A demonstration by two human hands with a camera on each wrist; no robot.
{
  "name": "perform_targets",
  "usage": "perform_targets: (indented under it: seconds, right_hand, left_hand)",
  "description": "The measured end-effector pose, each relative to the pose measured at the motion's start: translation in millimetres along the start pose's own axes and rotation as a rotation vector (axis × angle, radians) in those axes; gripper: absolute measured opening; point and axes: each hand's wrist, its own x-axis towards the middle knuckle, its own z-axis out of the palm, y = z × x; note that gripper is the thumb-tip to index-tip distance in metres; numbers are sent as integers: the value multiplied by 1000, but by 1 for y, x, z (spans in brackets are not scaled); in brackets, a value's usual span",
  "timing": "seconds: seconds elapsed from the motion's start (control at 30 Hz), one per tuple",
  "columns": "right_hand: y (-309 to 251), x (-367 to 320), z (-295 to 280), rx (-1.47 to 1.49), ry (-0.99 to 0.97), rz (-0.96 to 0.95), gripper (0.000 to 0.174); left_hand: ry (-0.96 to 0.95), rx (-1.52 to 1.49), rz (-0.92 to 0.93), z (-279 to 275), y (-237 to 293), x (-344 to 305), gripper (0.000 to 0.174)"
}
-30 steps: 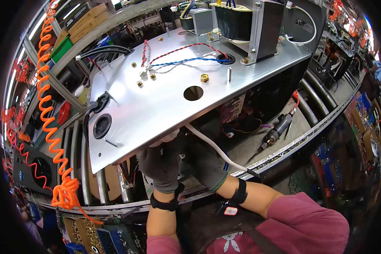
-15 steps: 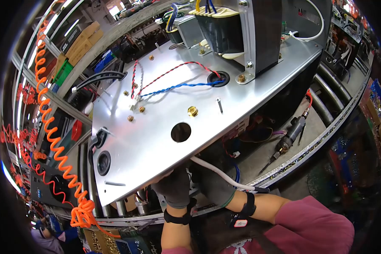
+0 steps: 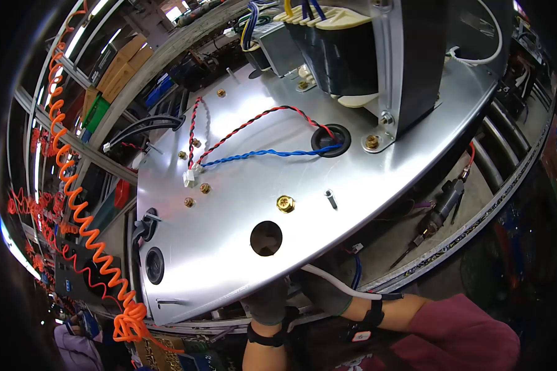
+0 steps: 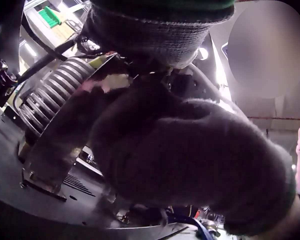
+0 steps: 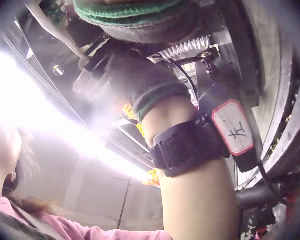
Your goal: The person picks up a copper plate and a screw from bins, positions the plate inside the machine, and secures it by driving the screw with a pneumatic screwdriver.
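Both hands wear dark grey gloves and reach under the front edge of a silver metal plate [image 3: 229, 247]. The left hand [image 3: 269, 307] shows only its back and cuff; the right hand [image 3: 326, 298] is just beside it, fingers hidden under the plate. A white cable [image 3: 337, 282] passes over the right glove. In the left wrist view, the right hand [image 4: 190, 150] fills the middle, below the left hand [image 4: 145, 42]. In the right wrist view, the left hand [image 5: 145, 82] reaches up near the right hand [image 5: 140, 22]. What the fingertips touch is too dark or covered to tell.
On the plate stand a transformer [image 3: 331, 55], a brass bolt [image 3: 285, 204] and twisted red-black [image 3: 247, 125] and blue wires [image 3: 272, 152]. A power tool [image 3: 439, 213] lies at the right on the roller line. An orange coiled hose [image 3: 83, 216] hangs at the left.
In the head view the plate appears larger and lower, and its edge covers more of both gloves. Both hands remain under the plate, side by side.
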Motion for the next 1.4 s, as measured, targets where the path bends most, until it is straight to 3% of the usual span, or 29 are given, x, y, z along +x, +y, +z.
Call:
perform_targets:
  seconds: [0.1,0.17,0.3,0.37,0.4,0.47,0.5,0.53,0.6,0.63,0.67,0.73,0.77,0.9,0.97,1.0,1.07,1.1,1.17,1.2,1.27,1.37,1.4]
  right_hand:
    - [5,-4,0,177,-44,19,38]
    - [4,-6,-1,326,-64,170,38]
    - [-8,-5,-9,121,-141,117,42]
    - [-34,7,-22,-708,-248,-406,52]
    - [-35,11,-23,-742,-302,-411,63]
    - [-35,15,-24,-815,-306,-424,60]
    - [-39,14,-18,-680,-233,-286,58]
    - [-47,18,-18,-386,-224,-156,54]
    - [-33,14,-8,-79,-81,311,53]
    - [-58,23,-7,12,-118,479,57]
    - [-46,22,-8,-6,-130,475,57]
    - [-11,20,-12,-421,-84,-69,55]
    - [-37,27,-13,-719,-115,-156,57]
    - [-29,26,-5,-747,-27,-124,55]
    - [-28,32,6,369,260,63,45]
    - [-30,34,4,362,256,66,45]
    - [-38,34,-2,-709,150,-198,47]
    - [-39,35,2,-714,149,-194,47]
    - [-39,36,12,293,275,13,46]
    - [-43,36,8,289,278,18,46]
    - [-53,38,0,-1081,79,-340,44]
    - [-53,39,-2,-1079,103,-434,39]
    - [-50,38,-4,-1082,105,-436,39]
  left_hand:
    - [331,377,386,5,-12,7,40]
    - [553,623,646,4,-14,10,29]
    - [527,545,519,-12,14,5,22]
    - [533,529,436,-7,19,6,14]
    - [627,17,473,-1,17,12,9]
    - [549,273,485,-13,19,9,10]
    - [553,79,402,2,10,7,13]
    - [367,-417,411,13,-12,11,13]
    - [497,-646,332,5,5,20,16]
    - [512,-657,319,-2,9,22,16]
    - [534,-706,354,-10,12,23,20]
    - [570,-765,384,-16,13,27,24]
    - [575,-774,413,-16,12,28,27]
    - [620,-814,457,-19,15,31,27]
    - [587,-892,418,-19,18,30,28]
    - [554,-960,387,-21,19,31,29]
    - [563,-886,450,-35,17,29,30]
    - [574,-805,523,-39,16,29,30]
    - [568,-806,504,-37,10,28,30]
    - [568,-804,486,-36,7,28,30]
    - [598,-771,486,-28,4,28,29]
    - [618,-769,441,-27,7,25,29]
    - [616,-764,435,-27,7,25,21]
